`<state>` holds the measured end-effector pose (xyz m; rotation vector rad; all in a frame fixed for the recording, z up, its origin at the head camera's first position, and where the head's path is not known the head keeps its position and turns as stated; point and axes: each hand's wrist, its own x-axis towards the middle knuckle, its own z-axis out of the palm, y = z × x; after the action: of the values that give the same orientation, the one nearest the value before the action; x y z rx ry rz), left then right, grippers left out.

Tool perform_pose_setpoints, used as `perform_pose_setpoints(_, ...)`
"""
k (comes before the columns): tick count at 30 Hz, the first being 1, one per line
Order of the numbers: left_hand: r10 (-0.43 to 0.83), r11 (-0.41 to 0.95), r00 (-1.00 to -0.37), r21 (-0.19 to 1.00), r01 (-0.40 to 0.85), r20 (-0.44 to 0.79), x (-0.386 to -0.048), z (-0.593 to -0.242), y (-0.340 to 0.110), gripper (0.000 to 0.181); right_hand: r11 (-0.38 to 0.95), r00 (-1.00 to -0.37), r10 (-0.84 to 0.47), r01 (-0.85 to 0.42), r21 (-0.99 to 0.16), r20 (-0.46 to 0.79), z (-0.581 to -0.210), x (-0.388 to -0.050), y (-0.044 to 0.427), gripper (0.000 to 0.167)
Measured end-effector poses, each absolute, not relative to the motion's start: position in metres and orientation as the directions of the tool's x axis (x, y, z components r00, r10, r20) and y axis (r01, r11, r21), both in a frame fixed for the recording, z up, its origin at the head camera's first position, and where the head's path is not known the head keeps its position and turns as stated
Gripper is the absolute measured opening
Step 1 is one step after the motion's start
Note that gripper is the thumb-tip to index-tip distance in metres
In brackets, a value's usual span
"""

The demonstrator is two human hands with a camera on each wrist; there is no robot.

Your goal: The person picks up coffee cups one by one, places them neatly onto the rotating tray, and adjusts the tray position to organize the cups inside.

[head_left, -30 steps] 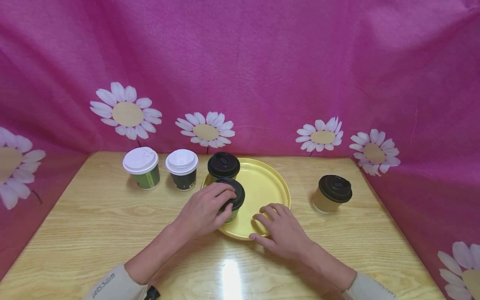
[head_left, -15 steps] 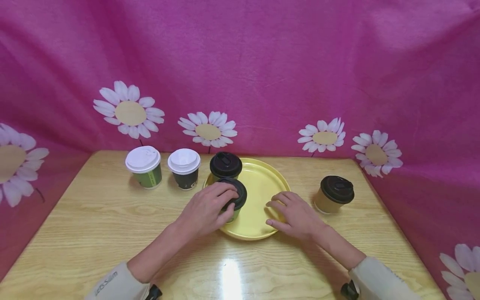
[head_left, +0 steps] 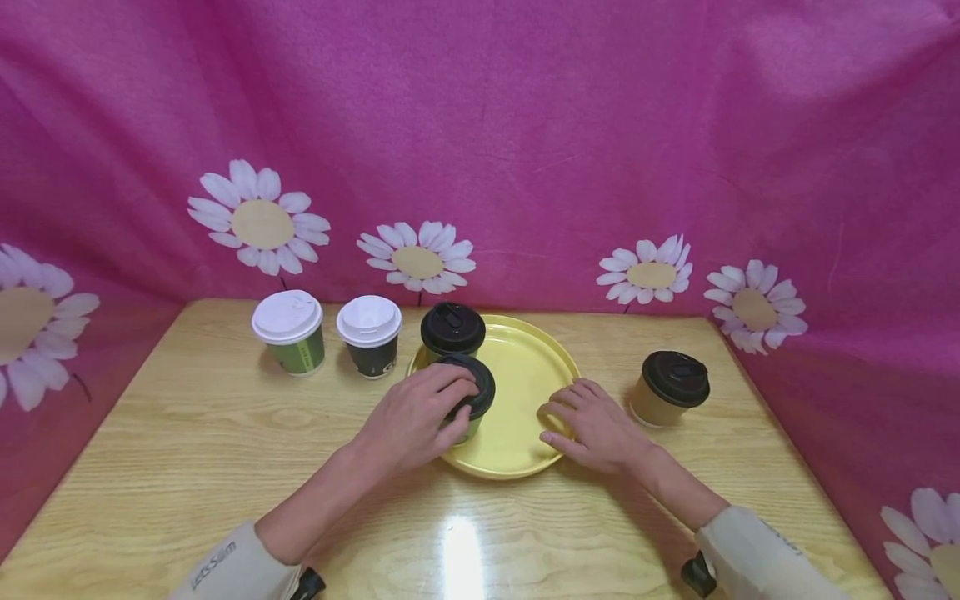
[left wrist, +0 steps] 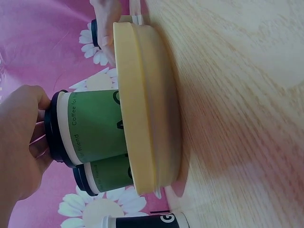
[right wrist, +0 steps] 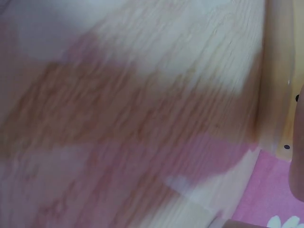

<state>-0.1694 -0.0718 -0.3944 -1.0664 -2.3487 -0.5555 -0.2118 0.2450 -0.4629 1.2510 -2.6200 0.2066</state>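
Observation:
My left hand grips the black lid of a green paper coffee cup from above. The cup stands upright at the left of a round yellow tray. Right behind it on the tray is another green coffee cup with a black lid, partly hidden by the first. My right hand lies over the tray's right rim, its fingers loosely bent and reaching inward, with no cup in it. The right wrist view catches only part of a finger beside the tray wall.
Left of the tray stand a green cup with a white lid and a black cup with a white lid. A brown cup with a black lid is close to the right hand. A pink flowered cloth hangs behind the wooden table.
My right hand has moved right and slightly away from me, from the tray's front right onto its right rim. The left hand keeps its grip on the cup's lid.

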Motion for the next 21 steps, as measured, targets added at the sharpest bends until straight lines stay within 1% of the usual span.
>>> perform_pose_setpoints(3,0.577,0.611,-0.57,0.154,0.776,0.585,-0.1695,-0.3934,-0.0721,0.019,0.628,-0.611,-0.747,-0.778,-0.024,0.263,-0.4629,-0.2114,0.2449,0.042)
perform_pose_setpoints(10,0.58,0.615,-0.583,0.164,0.771,0.569,-0.1698,-0.3909,-0.0732,0.02,0.653,-0.641,-0.736,-0.757,-0.02,0.216,-0.4623,-0.2087,0.2451,0.042)
perform_pose_setpoints(21,0.582,0.623,-0.592,0.163,0.765,0.557,-0.1728,-0.39,-0.0764,0.02,0.647,-0.633,-0.747,-0.762,0.004,0.2,-0.4598,-0.2029,0.2454,0.048)
